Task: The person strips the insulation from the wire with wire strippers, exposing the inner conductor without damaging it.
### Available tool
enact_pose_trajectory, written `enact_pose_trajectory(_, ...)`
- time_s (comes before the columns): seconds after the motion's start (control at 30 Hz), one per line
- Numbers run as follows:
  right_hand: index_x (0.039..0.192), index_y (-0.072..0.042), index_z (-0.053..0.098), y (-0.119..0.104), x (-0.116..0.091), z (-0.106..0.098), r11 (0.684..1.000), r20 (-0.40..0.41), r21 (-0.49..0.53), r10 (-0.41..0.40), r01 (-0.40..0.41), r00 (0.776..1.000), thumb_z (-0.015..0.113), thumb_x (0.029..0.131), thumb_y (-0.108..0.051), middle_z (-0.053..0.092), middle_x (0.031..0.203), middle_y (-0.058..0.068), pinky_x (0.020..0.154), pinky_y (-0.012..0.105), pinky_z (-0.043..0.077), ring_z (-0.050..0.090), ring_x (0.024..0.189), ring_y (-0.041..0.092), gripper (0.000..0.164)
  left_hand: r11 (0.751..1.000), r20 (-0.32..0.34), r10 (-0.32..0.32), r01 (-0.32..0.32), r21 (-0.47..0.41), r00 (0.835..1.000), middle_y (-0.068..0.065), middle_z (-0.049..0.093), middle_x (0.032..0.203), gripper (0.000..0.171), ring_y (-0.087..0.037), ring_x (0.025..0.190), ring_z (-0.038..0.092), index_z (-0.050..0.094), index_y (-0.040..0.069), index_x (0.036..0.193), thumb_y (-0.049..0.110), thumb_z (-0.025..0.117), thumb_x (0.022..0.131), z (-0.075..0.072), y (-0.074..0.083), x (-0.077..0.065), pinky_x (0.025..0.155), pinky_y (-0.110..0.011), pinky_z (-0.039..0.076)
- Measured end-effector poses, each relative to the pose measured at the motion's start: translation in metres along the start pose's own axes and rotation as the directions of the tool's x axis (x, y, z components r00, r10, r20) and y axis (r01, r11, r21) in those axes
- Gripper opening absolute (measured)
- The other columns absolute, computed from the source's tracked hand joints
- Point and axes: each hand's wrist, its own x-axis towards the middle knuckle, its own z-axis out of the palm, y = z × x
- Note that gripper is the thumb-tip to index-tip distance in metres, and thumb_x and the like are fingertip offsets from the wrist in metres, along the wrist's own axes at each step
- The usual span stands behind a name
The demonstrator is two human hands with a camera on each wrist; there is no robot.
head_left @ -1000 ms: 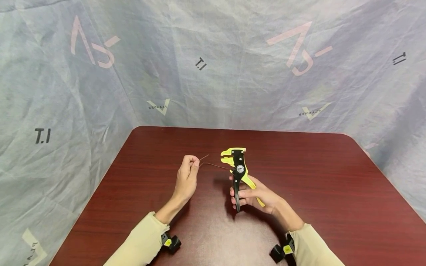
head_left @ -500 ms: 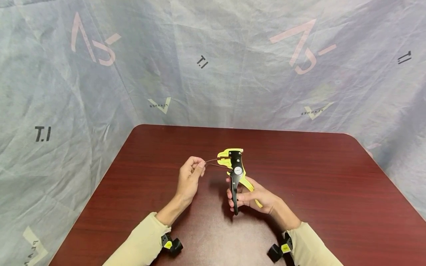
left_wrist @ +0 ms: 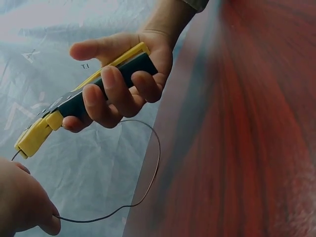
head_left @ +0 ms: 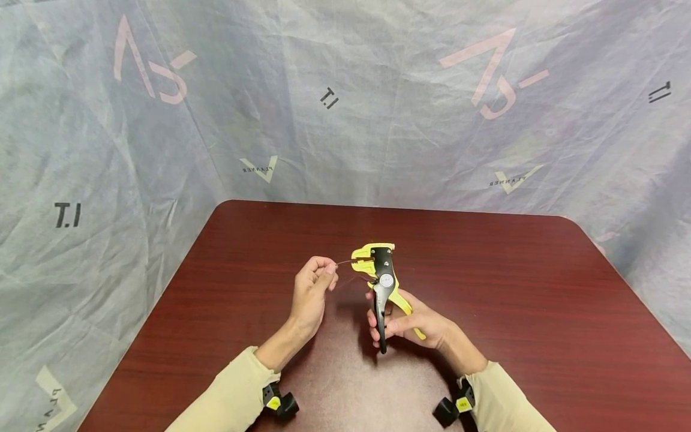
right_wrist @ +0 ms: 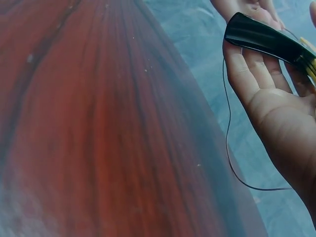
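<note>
My right hand (head_left: 415, 321) grips a yellow-and-black wire stripper (head_left: 385, 270), its fingers curled round the handles. The stripper's yellow head points left above the table. A thin brown wire (head_left: 344, 261) runs from the left hand (head_left: 310, 294) to the stripper's mouth, and its end lies between the yellow jaws. Thumb and fingers of that left hand pinch the wire a short way from the mouth. Seen from the left wrist, the rest of the wire (left_wrist: 159, 150) droops in a wide loop between both hands. In the right wrist view, the stripper's black handle (right_wrist: 266, 39) lies across the fingers.
A dark red wood-grain table (head_left: 513, 288) spreads beneath both hands. Grey printed cloth (head_left: 367, 132) hangs behind its far edge and along the sides. Small black wrist devices (head_left: 281, 403) sit at both sleeve cuffs.
The left hand has shifted right, bringing the wire's end from outside the stripper into its mouth. The stripper has drifted slightly left, still in the right hand's grip.
</note>
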Motion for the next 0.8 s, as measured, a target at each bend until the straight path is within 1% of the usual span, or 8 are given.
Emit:
enact_pose_trajectory(0.27,0.138,-0.014,0.043,0.0016,0.0020,0.0035,1.000,0.007,-0.012,0.016,-0.016,1.000,0.057,0.093,0.005,0.066,0.107,0.004,0.089,0.041,0.056,0.069,0.093,0.019,0.050,1.000,0.011,-0.017,0.017,-0.009,1.000,0.008,0.044,0.063,0.009,-0.005,0.062,0.043,0.052,0.006,0.093,-0.001,0.049,0.099,0.0042,-0.0005,-0.0037,0.068,-0.019,0.037)
enact_pose_trajectory(0.47,0.137,-0.014,0.046,0.0046,0.0039,0.0041,0.999,0.024,-0.010,0.032,-0.031,0.999,0.062,0.093,0.000,0.067,0.107,0.003,0.089,0.040,0.056,0.069,0.092,0.018,0.049,0.999,0.038,-0.030,0.031,-0.013,0.999,0.008,0.044,0.064,0.013,-0.006,0.064,0.043,0.052,0.010,0.092,0.000,0.049,0.100,0.0052,-0.0009,-0.0064,0.069,-0.021,0.037)
enact_pose_trajectory(0.63,0.136,-0.013,0.045,0.0058,0.0049,0.0039,1.000,0.047,-0.012,0.023,-0.022,0.999,0.061,0.093,0.001,0.066,0.107,0.003,0.089,0.037,0.056,0.069,0.092,0.018,0.048,0.999,0.065,-0.025,0.027,-0.028,0.998,0.008,0.044,0.065,0.015,-0.007,0.064,0.041,0.051,0.011,0.092,-0.001,0.047,0.100,0.0051,-0.0009,-0.0064,0.067,-0.020,0.037)
enact_pose_trajectory(0.8,0.135,-0.013,0.045,0.0049,0.0037,0.0041,0.999,0.024,-0.041,0.027,-0.026,0.999,0.060,0.093,0.005,0.066,0.106,0.003,0.089,0.037,0.056,0.070,0.093,0.017,0.048,1.000,0.077,-0.018,0.018,0.002,0.997,0.008,0.043,0.065,0.015,-0.007,0.065,0.040,0.050,0.009,0.091,-0.002,0.047,0.100,0.0040,-0.0017,-0.0056,0.068,-0.022,0.035)
